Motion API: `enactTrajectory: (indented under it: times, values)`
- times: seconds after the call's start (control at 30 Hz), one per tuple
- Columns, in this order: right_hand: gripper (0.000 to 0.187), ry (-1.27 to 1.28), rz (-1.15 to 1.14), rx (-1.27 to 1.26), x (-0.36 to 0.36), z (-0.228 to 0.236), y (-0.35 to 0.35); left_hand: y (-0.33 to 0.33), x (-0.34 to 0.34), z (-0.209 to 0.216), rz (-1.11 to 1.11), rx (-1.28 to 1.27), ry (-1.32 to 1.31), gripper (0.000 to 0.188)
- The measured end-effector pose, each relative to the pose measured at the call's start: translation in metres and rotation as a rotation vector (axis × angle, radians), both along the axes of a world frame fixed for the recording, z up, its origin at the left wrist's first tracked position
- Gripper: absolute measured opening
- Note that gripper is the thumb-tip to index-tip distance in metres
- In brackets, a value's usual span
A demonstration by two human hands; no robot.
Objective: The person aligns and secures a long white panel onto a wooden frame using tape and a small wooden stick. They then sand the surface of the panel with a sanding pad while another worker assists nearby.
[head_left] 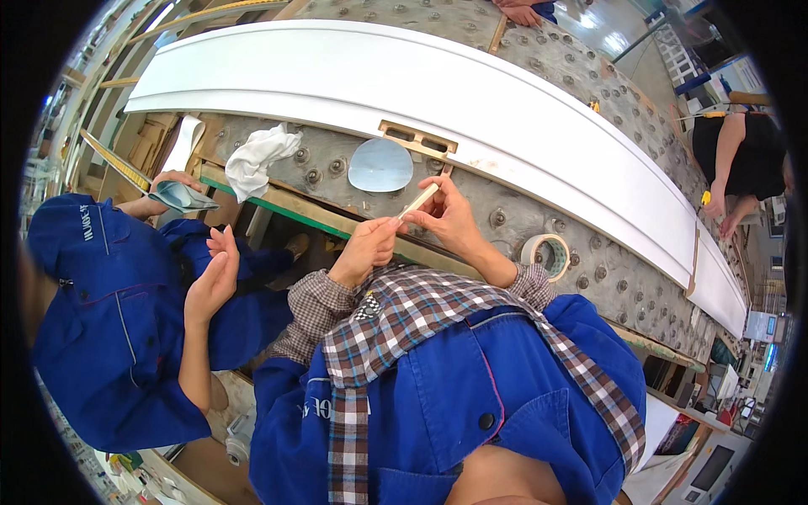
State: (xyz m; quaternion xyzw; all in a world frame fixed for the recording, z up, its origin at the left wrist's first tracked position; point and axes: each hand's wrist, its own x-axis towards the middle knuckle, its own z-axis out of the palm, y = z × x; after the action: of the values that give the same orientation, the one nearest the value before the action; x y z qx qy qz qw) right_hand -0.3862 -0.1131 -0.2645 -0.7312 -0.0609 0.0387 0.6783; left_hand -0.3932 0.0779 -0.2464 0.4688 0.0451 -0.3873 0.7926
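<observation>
A slim, pale, stick-like piece (422, 199) slants between my two hands, just in front of the work table's near edge. My right hand (453, 225) grips its upper part between thumb and fingers. At the lower end my left hand (368, 249) is closed, with fingertips pinched; its exact kind is too small to make out. Beyond my hands lies a round bluish-white disc (380, 166). Behind it, a long white panel (337, 76) crosses the table, with a light-brown slotted wooden piece (418, 140) at its near edge.
Left of the disc lies a crumpled white cloth (260, 162). A tape roll (545, 257) stands right of my right forearm. The table (581, 278) is studded with ball rollers. A blue-clad co-worker (118, 303) at left holds a grey-blue sheet (183, 197); others work at far right and top.
</observation>
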Motion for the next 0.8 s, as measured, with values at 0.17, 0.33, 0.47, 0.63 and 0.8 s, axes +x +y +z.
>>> enactTrajectory:
  times: [0.17, 0.33, 0.47, 0.63, 0.8]
  values:
    - [0.03, 0.273, 0.043, 0.211, 0.011, 0.014, -0.006, 0.017, -0.011, 0.007, 0.042, -0.122, 0.029, 0.026]
    - [0.045, 0.332, -0.165, 0.144, 0.033, 0.03, -0.025, 0.031, -0.009, 0.003, 0.037, -0.096, -0.04, 0.024]
    - [0.04, 0.512, 0.455, -0.102, 0.028, 0.049, -0.007, 0.031, 0.002, 0.009, -0.123, 0.434, -0.591, 0.026]
    - [0.025, 0.556, 0.254, 0.061, 0.003, 0.014, 0.019, -0.01, 0.007, 0.031, 0.381, 1.098, -1.655, 0.028]
    - [0.022, 0.427, 0.215, 0.15, -0.001, 0.001, 0.034, -0.046, 0.013, 0.025, 0.055, 0.788, -1.689, 0.048]
